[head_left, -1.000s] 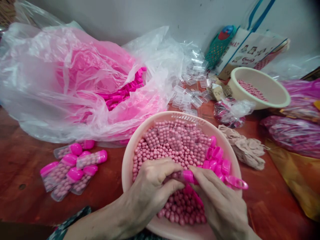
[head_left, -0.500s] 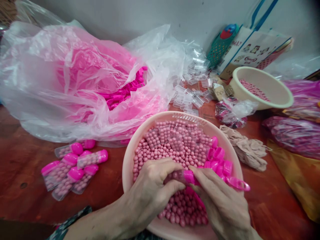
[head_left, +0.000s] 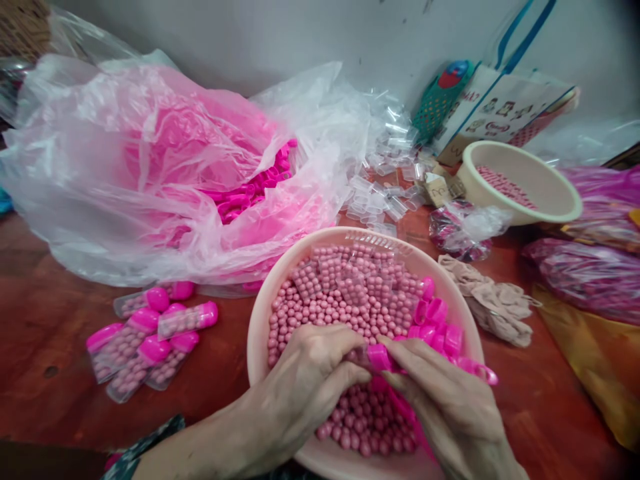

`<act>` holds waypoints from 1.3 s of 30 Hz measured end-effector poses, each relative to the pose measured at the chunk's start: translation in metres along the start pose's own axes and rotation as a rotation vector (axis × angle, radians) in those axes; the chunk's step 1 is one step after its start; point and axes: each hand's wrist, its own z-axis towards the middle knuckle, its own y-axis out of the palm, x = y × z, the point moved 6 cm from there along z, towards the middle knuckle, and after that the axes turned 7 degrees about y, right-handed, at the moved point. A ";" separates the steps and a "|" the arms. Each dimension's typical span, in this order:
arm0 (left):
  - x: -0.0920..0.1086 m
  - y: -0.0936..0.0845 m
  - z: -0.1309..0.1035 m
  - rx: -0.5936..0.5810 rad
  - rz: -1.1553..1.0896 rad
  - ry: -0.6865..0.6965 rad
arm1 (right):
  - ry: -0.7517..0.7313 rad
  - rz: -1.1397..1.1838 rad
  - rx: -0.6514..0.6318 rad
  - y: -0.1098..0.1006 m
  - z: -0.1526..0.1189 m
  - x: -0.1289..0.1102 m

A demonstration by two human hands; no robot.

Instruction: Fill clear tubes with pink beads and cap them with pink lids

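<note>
Over a pale pink basin [head_left: 267,300], my left hand [head_left: 310,380] is closed round a small clear container, mostly covered by the fingers. My right hand [head_left: 445,400] pinches a bright pink cap [head_left: 379,358] at the container's right end, the two parts touching. Loose pink beads [head_left: 355,420] lie in the basin under both hands. Clear containers filled with beads [head_left: 350,273] rest at its far side. Several loose pink caps [head_left: 435,323] are heaped along the right inside wall. A pink strip, partly hidden, shows below my right hand.
Capped bead-filled containers [head_left: 145,340] lie left on the red table [head_left: 45,400]. Behind are a plastic bag [head_left: 165,167] of pink caps and scattered empty clear containers [head_left: 375,200]. To the right are a cream bowl [head_left: 520,180] with pink beads and beige gloves [head_left: 493,300].
The view has shifted slightly. Both hands stay over the basin with the container and cap held end to end, and more of the pink strip shows beneath my right hand.
</note>
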 end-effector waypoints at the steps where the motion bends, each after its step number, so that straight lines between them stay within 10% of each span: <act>1: 0.000 0.000 0.000 0.001 0.003 -0.010 | 0.005 0.011 -0.011 -0.001 0.000 0.002; 18: 0.015 -0.005 0.012 -0.040 -0.053 -0.068 | 0.116 0.241 0.024 0.006 -0.002 0.003; 28: 0.008 -0.003 0.008 -0.112 -0.242 -0.204 | 0.185 0.371 -0.168 0.005 0.016 0.006; 39: 0.004 -0.003 0.001 -0.030 -0.062 -0.116 | 0.131 0.267 -0.044 0.005 0.017 -0.003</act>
